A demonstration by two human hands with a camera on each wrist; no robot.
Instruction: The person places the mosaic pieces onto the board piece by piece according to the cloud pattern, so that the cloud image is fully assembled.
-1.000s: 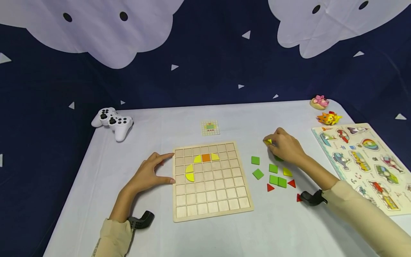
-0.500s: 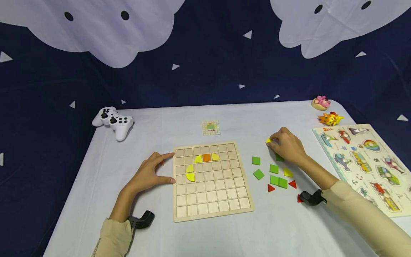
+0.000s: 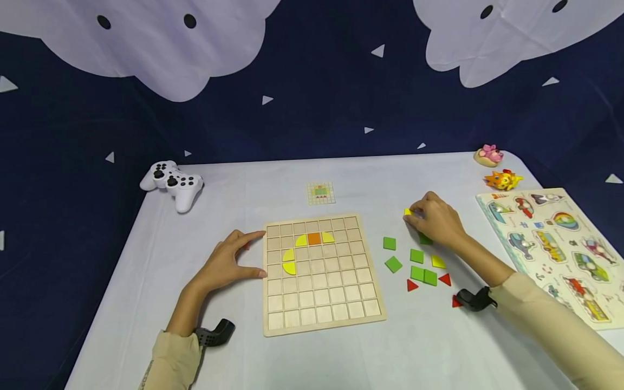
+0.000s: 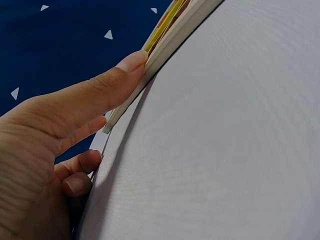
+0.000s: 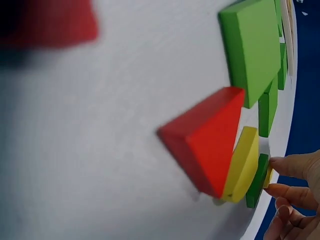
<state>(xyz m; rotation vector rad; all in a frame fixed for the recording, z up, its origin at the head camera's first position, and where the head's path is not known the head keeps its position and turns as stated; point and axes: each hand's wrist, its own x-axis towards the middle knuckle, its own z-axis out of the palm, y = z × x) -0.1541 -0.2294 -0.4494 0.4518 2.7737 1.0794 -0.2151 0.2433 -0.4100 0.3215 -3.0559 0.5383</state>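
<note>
A wooden grid board (image 3: 322, 303) lies in the middle of the table, with three yellow quarter-round pieces and an orange square (image 3: 313, 238) set in its upper cells. My left hand (image 3: 229, 265) rests against the board's left edge (image 4: 165, 42), thumb and forefinger straight along it. My right hand (image 3: 434, 219) sits to the right of the board and pinches a small yellow piece (image 3: 408, 213) in its fingertips (image 5: 285, 167). Loose green squares (image 3: 416, 256), a yellow piece (image 3: 437, 262) and red triangles (image 3: 411, 285) lie just below that hand.
A white game controller (image 3: 173, 183) sits at the table's far left. A small pattern card (image 3: 320, 193) lies beyond the board. A picture peg puzzle (image 3: 556, 244) fills the right side, with two small toy figures (image 3: 502, 179) behind it. A dark starry cloth backs the table.
The right hand has shifted very slightly with the yellow piece in its fingertips. The left hand and the board have not moved.
</note>
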